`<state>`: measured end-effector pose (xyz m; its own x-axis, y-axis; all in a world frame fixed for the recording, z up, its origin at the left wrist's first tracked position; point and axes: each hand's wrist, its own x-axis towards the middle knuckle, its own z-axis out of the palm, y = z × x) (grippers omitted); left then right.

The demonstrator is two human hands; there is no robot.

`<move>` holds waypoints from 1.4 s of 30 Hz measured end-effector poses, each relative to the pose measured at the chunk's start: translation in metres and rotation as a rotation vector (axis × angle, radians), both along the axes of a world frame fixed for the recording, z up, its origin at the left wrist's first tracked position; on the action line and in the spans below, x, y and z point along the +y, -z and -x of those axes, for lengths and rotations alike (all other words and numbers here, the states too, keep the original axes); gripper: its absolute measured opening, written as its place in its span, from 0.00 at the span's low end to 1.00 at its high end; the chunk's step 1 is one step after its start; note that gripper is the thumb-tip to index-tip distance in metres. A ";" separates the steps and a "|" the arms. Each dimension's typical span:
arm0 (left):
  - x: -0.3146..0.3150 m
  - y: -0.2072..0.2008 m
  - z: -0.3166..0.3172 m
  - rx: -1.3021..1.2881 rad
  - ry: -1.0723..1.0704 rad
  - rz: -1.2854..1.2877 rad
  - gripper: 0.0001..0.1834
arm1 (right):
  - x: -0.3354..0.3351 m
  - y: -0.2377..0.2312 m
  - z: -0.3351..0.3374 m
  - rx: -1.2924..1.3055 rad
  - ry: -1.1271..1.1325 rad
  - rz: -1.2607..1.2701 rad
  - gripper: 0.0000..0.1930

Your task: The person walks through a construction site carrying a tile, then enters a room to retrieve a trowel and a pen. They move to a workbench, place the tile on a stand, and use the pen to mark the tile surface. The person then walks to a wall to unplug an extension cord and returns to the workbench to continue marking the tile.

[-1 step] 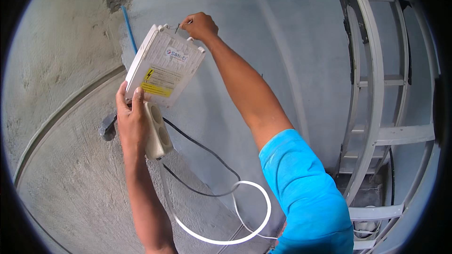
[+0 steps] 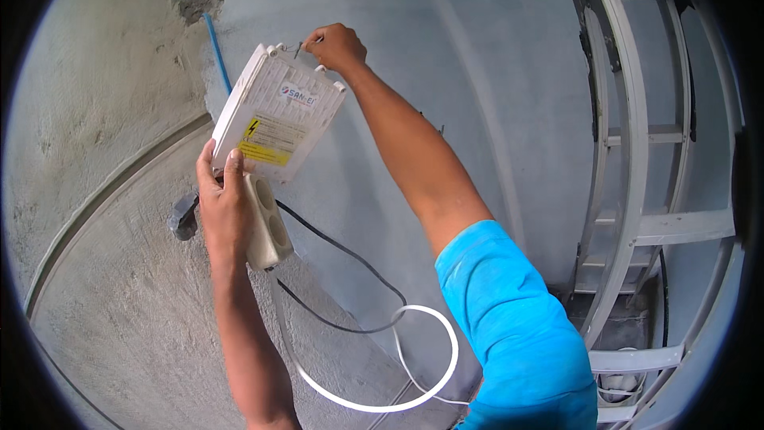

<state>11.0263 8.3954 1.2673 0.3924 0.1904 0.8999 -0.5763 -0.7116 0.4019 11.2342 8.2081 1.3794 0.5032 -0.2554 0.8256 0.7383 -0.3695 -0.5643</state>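
A white plastic electrical box [image 2: 278, 111] with a yellow warning label on its front is tilted against the wall. My left hand [image 2: 225, 207] grips its lower left corner, thumb on the front face and fingers round the edge. Right below the box, beside that hand, sits a cream multi-socket power strip [image 2: 267, 223]. At the box's top edge my right hand [image 2: 338, 46] is closed in a pinch on a thin dark wire-like piece [image 2: 298, 49]. The far end of this piece is too fine to make out.
A blue conduit [image 2: 216, 52] comes out of a hole in the wall behind the box. A black cable [image 2: 342, 248] and a looped white cable [image 2: 455, 350] hang below the power strip. An aluminium ladder [image 2: 637, 151] stands at the right. A grey plug-like piece [image 2: 184, 217] is left of my left hand.
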 end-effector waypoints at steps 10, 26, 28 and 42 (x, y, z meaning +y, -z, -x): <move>-0.009 -0.008 0.004 0.062 -0.107 0.032 0.31 | 0.005 0.020 -0.002 -0.239 0.177 0.224 0.06; -0.006 -0.001 -0.005 0.070 -0.085 0.077 0.33 | -0.031 -0.055 0.047 -0.746 0.534 0.990 0.03; 0.004 0.001 -0.004 0.037 -0.080 0.053 0.33 | -0.017 -0.054 0.062 -0.693 0.560 1.003 0.02; 0.007 0.000 -0.008 0.029 -0.061 0.052 0.35 | -0.014 -0.025 -0.035 -0.143 -0.158 0.261 0.11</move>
<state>11.0346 8.4026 1.2673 0.4048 0.2610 0.8764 -0.5200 -0.7227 0.4554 11.2693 8.1945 1.4040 0.3939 0.0461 0.9180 0.8630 -0.3622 -0.3521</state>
